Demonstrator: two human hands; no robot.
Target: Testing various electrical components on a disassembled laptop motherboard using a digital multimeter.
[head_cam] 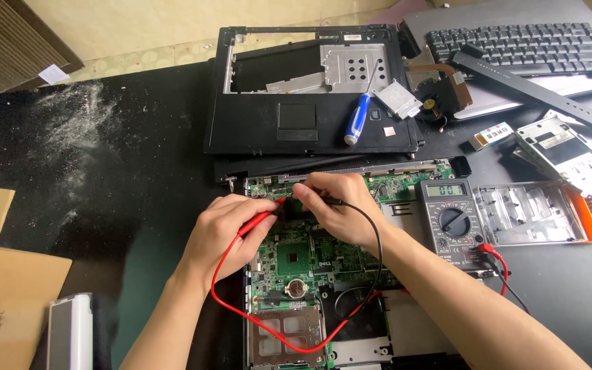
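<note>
Nearest the camera, the red lead and black lead loop over the lower end of the open green motherboard, the red one sagging down past a metal card slot toward the board's near edge. Up the board, the left hand is closed around the red probe, tip angled toward the board's upper part; the right hand pinches the black probe, and the two tips meet closely between the hands. Just right of the right hand's wrist sits the grey multimeter, tight against the board's right edge, leaving little room that side. Left of the left hand the black tabletop lies open out to a cardboard piece at its edge. Beyond both hands, almost touching the board's far edge, lies the black laptop palmrest frame with a blue-handled screwdriver on it. Farther right are a cooling fan, a keyboard and a clear plastic tray.
</note>
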